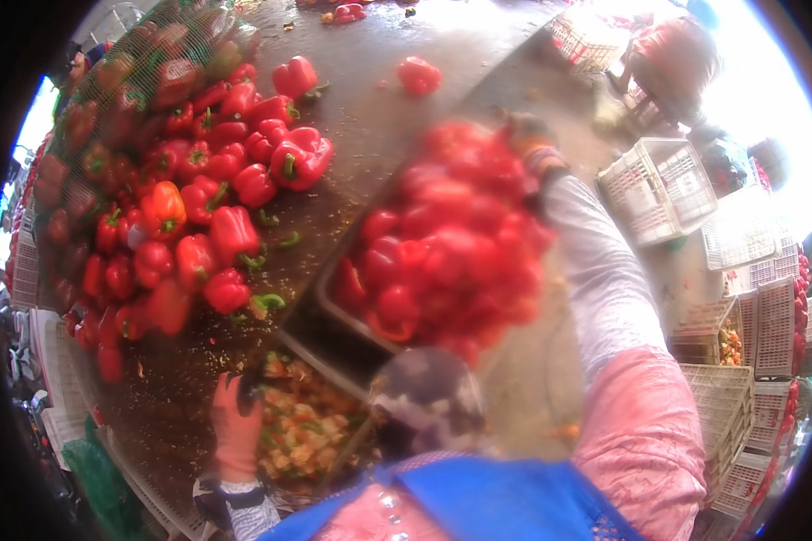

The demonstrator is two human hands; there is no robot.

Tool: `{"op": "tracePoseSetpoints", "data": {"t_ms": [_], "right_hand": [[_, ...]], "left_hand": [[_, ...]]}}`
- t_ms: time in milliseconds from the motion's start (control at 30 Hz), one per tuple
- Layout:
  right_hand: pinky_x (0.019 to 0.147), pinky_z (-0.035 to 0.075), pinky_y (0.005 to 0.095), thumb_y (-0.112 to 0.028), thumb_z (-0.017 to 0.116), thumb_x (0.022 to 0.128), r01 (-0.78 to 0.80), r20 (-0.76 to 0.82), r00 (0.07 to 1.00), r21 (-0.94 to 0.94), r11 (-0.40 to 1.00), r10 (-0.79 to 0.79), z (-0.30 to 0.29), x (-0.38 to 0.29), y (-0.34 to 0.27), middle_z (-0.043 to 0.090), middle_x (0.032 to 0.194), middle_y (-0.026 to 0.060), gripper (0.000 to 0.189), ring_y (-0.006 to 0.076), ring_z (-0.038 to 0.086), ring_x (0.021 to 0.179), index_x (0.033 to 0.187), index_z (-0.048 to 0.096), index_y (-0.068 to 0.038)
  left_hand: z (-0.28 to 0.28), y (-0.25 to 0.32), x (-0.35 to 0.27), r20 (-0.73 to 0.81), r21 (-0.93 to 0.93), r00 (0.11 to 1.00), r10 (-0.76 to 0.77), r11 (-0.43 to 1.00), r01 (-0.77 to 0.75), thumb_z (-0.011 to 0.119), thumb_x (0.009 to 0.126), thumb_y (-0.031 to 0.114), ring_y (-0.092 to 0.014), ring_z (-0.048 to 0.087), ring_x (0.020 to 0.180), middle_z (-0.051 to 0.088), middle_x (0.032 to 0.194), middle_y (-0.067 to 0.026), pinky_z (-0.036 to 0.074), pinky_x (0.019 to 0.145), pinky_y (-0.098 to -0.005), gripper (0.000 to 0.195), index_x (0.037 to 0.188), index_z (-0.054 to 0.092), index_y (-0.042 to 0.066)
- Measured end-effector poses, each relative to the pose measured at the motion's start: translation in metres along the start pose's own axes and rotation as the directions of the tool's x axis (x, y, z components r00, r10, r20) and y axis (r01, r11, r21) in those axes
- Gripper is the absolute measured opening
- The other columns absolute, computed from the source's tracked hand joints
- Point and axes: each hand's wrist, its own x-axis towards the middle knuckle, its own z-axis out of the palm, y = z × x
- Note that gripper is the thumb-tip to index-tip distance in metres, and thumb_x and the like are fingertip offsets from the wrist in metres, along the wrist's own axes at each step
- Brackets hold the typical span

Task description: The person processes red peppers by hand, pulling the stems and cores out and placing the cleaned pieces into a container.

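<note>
My left hand (235,422), in an orange-pink glove, is at the near table edge beside a bin of pepper cores and scraps (304,433). Something dark shows by its fingers; I cannot tell whether that is glove or a held thing. My right arm reaches forward, and my right hand (534,145), gloved in dark and orange, is at the far side of a heap of red bell peppers (446,237). Motion blurs this heap, which fills a container with a pale rim (331,304). The hand's grip is too blurred to read. Whole red bell peppers (223,230) lie piled on the left.
A green mesh sack (169,61) holds more peppers on the dark table (365,74). A single red pepper (419,75) lies farther off. White plastic crates (656,189) stand on the floor at right. Another person (677,61) bends near a crate at the upper right.
</note>
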Motion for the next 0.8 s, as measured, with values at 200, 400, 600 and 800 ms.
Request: {"op": "tracePoseSetpoints", "data": {"t_ms": [200, 400, 600, 800], "right_hand": [[0.09, 0.051, 0.0436, -0.023, 0.064, 0.081, -0.118, -0.092, 0.989, 0.027, 0.993, 0.12, -0.004, 0.01, 0.007, 0.065, 0.115, 0.0145, 0.03, 0.0339, 0.063, 0.108, 0.109, 0.066, -0.015], [0.093, 0.05, 0.0415, -0.032, 0.069, 0.082, 0.035, 0.024, 0.999, 0.01, 0.999, -0.035, 0.006, 0.03, -0.007, 0.066, 0.118, 0.0137, 0.037, 0.0315, 0.063, 0.111, 0.116, 0.066, -0.017], [0.085, 0.054, 0.0391, -0.034, 0.067, 0.085, 0.134, 0.214, 0.958, 0.258, 0.957, -0.192, 0.029, 0.036, 0.005, 0.068, 0.115, 0.0173, 0.043, 0.0294, 0.067, 0.102, 0.119, 0.066, -0.008], [0.049, 0.053, 0.0359, -0.024, 0.066, 0.086, -0.36, 0.351, 0.929, 0.78, 0.512, 0.119, 0.029, 0.029, 0.013, 0.071, 0.087, 0.0132, 0.032, 0.0246, 0.069, 0.068, 0.111, 0.067, -0.004]], "left_hand": [[0.002, 0.0, 0.004, 0.031, 0.015, 0.999, -0.025, 1.0, 0.024, 0.075, 0.074, 0.011, -0.041, 0.048, 0.125, 0.047, 0.14, -0.0243, 0.041, 0.105, -0.0451, 0.054, 0.123, 0.057, 0.0], [-0.002, 0.01, 0.004, 0.031, 0.037, 0.998, -0.045, 0.998, 0.044, 0.075, 0.074, 0.011, -0.041, 0.049, 0.125, 0.047, 0.139, -0.0251, 0.04, 0.105, -0.0448, 0.052, 0.122, 0.058, 0.0], [-0.002, 0.016, 0.012, 0.038, 0.053, 0.998, -0.054, 0.997, 0.052, 0.075, 0.074, 0.013, -0.042, 0.05, 0.122, 0.049, 0.136, -0.0261, 0.042, 0.103, -0.045, 0.051, 0.121, 0.058, 0.0], [-0.005, 0.022, 0.012, 0.035, 0.044, 0.999, -0.042, 0.998, 0.04, 0.074, 0.074, 0.012, -0.043, 0.053, 0.118, 0.051, 0.133, -0.0269, 0.044, 0.1, -0.0456, 0.049, 0.119, 0.059, -0.001]]}}
